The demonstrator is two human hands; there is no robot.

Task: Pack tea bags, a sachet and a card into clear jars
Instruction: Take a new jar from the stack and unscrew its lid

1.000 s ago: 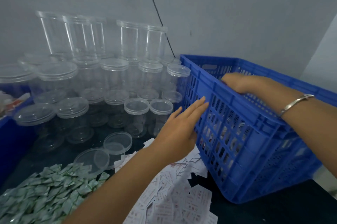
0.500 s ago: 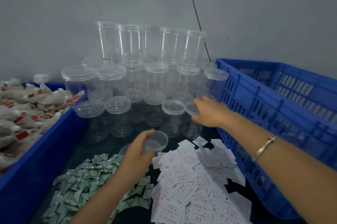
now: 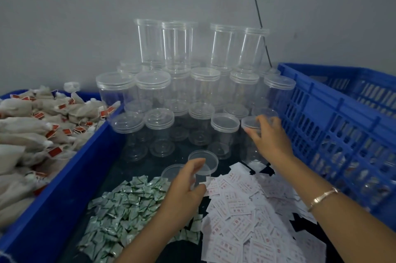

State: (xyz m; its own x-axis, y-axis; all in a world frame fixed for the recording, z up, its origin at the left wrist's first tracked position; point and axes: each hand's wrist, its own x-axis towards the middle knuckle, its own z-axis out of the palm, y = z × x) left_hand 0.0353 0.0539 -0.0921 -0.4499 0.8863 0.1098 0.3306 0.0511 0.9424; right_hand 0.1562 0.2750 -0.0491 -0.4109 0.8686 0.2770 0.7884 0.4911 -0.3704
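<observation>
Clear lidded jars (image 3: 158, 129) stand stacked in several tiers against the wall. My right hand (image 3: 270, 136) grips the lid of the front right jar (image 3: 249, 152), fingers curled over its rim. My left hand (image 3: 185, 185) holds a loose clear lid (image 3: 206, 161) between fingers and thumb, just above the table. A second loose lid (image 3: 170, 171) lies beside it. Green sachets (image 3: 126, 213) are heaped at the front left, white cards with red print (image 3: 246, 211) at the front right. Tea bags (image 3: 32, 132) with red tags fill the left bin.
A blue bin (image 3: 70, 179) holding the tea bags borders the work area on the left. A tall blue slotted crate (image 3: 334, 125) stands close on the right, next to my right arm. A black cable (image 3: 258, 9) runs down the grey wall behind the jars.
Both hands left the blue crate. My right hand reached to the front right jar and took hold of its lid. My left hand picked up a loose lid. The view swung left.
</observation>
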